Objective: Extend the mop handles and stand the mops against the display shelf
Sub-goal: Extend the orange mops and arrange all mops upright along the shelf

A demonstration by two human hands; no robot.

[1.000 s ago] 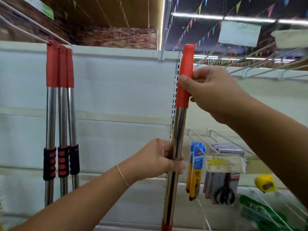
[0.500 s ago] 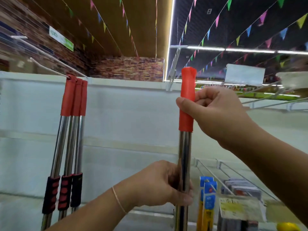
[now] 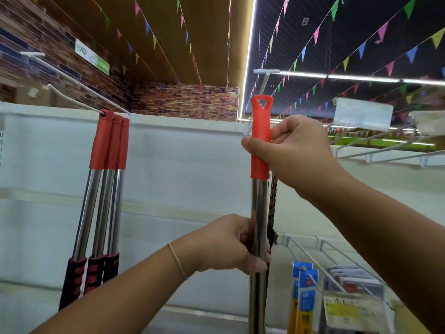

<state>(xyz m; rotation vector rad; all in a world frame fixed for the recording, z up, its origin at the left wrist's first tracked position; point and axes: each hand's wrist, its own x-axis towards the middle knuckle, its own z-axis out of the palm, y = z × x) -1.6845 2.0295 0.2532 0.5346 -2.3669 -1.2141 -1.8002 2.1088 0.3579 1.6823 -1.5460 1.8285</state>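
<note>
I hold one mop handle [image 3: 258, 206] upright in front of the white display shelf [image 3: 183, 165]. It is a shiny steel tube with a red plastic cap that has a hanging hole at the top. My right hand [image 3: 293, 153] pinches the red cap between thumb and fingers. Lower down, my left hand [image 3: 231, 244] grips the steel tube. Three more mop handles [image 3: 106, 189] with red caps and black-and-red foam grips lean together against the shelf at the left. The mop heads are out of view.
Wire hooks [image 3: 313, 251] stick out of the shelf at the lower right, carrying blue-and-yellow packs [image 3: 304, 297] and a price tag [image 3: 349, 309]. More wire arms [image 3: 385, 150] jut out at the upper right. A perforated upright [image 3: 273, 201] runs just behind the held handle.
The camera has tilted upward, showing more ceiling. The held handle has turned, so the hole in its red cap now faces me. Both hands keep their grips.
</note>
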